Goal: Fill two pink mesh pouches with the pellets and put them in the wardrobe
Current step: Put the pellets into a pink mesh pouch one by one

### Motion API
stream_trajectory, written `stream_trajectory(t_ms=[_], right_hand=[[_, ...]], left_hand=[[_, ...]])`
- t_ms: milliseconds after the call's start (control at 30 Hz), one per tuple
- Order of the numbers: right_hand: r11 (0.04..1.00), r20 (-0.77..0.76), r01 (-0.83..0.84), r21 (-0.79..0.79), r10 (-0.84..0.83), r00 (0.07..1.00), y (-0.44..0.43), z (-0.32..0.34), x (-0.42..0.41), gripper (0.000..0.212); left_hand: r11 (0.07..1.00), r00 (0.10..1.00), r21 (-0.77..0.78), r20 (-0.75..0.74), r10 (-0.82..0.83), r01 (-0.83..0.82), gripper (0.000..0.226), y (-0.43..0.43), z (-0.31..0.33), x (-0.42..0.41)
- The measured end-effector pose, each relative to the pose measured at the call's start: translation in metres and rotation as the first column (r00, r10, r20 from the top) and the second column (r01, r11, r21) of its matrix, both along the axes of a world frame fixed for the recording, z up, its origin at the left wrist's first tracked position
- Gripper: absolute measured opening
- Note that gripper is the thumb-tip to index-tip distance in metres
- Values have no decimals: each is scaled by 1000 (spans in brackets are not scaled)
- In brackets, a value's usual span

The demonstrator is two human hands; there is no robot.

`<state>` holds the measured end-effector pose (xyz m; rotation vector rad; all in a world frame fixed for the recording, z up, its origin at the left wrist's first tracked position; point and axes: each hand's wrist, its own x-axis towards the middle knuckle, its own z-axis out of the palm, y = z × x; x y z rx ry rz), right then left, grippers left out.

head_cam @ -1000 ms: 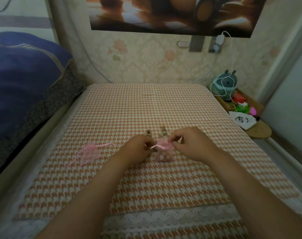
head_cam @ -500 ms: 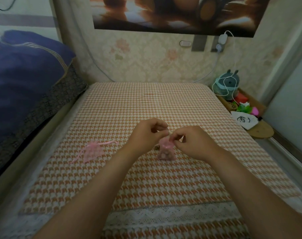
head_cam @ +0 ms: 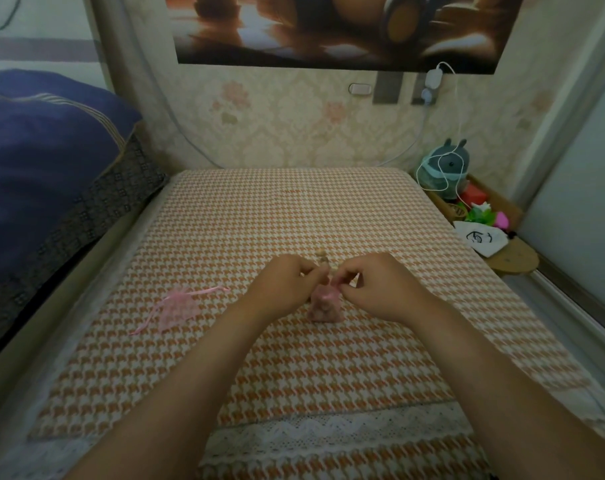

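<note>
A pink mesh pouch [head_cam: 324, 306] bulging with pellets stands upright on the orange houndstooth bed cover [head_cam: 294, 220]. My left hand [head_cam: 287, 285] and my right hand [head_cam: 373, 285] meet at its neck, each pinching the pink drawstring there. A few loose pellets [head_cam: 322, 257] lie just behind the hands. A second pink mesh pouch [head_cam: 178, 306] lies flat and limp to the left, its ribbon trailing across the cover.
A dark blue duvet [head_cam: 45, 161] is piled at the left. At the right, a wooden bedside shelf [head_cam: 512, 261] carries a grey plush toy [head_cam: 444, 168], a white cloth bag [head_cam: 481, 239] and small bright items. A pale sliding door [head_cam: 585, 188] stands at the far right.
Both hands have stayed at the pouch neck. The left hand rose and closed in toward the right, and the pouch's top has drawn tighter.
</note>
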<state>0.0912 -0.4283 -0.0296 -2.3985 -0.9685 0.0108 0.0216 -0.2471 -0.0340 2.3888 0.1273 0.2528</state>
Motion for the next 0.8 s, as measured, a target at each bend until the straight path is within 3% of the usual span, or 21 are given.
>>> stream_trajectory(t_ms=[233, 433, 633, 800], right_hand=[[997, -17, 49, 56, -49, 999, 4, -4, 3, 18], [989, -4, 85, -121, -86, 996, 15, -18, 10, 15], [958, 16, 89, -274, -88, 996, 35, -25, 8, 26], [942, 73, 115, -316, -96, 993, 46, -33, 6, 25]], left_hand=[[995, 996, -39, -11, 92, -92, 21, 7, 3, -6], [988, 988, -23, -28, 150, -151, 21, 27, 8, -20], [986, 985, 11, -47, 166, -165, 17, 44, 2, -28], [992, 986, -8, -106, 128, -129, 16, 49, 5, -28]])
